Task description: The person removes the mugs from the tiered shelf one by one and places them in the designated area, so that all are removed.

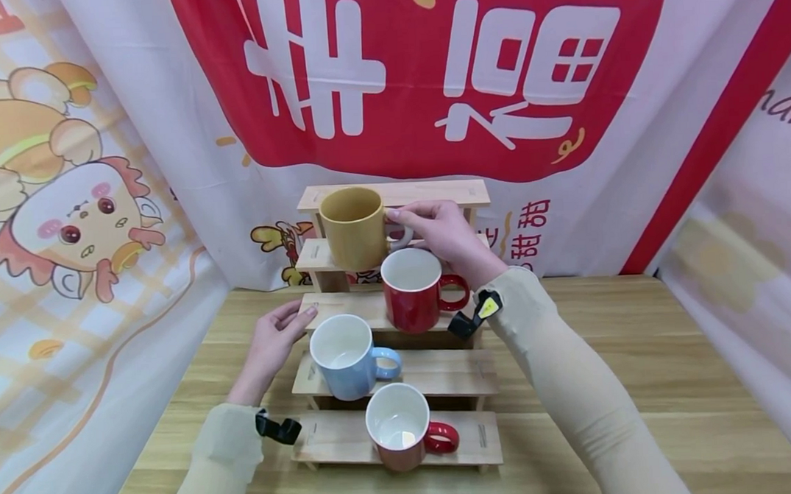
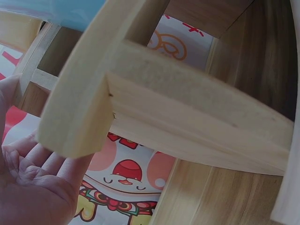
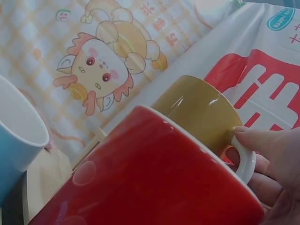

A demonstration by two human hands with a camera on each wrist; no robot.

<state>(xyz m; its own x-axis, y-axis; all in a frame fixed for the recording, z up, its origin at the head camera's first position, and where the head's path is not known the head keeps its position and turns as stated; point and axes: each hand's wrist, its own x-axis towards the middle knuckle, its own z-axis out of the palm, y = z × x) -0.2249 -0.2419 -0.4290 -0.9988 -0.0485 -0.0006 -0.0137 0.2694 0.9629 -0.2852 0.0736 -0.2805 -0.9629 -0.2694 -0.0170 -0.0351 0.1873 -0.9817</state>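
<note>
My right hand (image 1: 451, 233) pinches the white handle of a mustard-yellow mug (image 1: 351, 230), thumb on top of the handle. The mug is upright and overlaps the second tier from the top in the head view. My left hand (image 1: 275, 344) grips the left end of the middle tier of a stepped wooden rack (image 1: 338, 305), thumb over the board. Just below my right hand, a red mug (image 1: 411, 305) with a white inside stands on that middle tier. A light blue mug (image 1: 347, 363) is one tier down, near my left hand. A red-handled mug (image 1: 397, 431) occupies the lowest tier.
The rack stands on a wood-grain table (image 1: 606, 356) against a red and white printed cloth (image 1: 401, 77). More printed cloth (image 1: 55, 350) hangs along the left side, and another cloth (image 1: 741, 261) along the right. The rack's top tier (image 1: 433, 191) rises behind the yellow mug.
</note>
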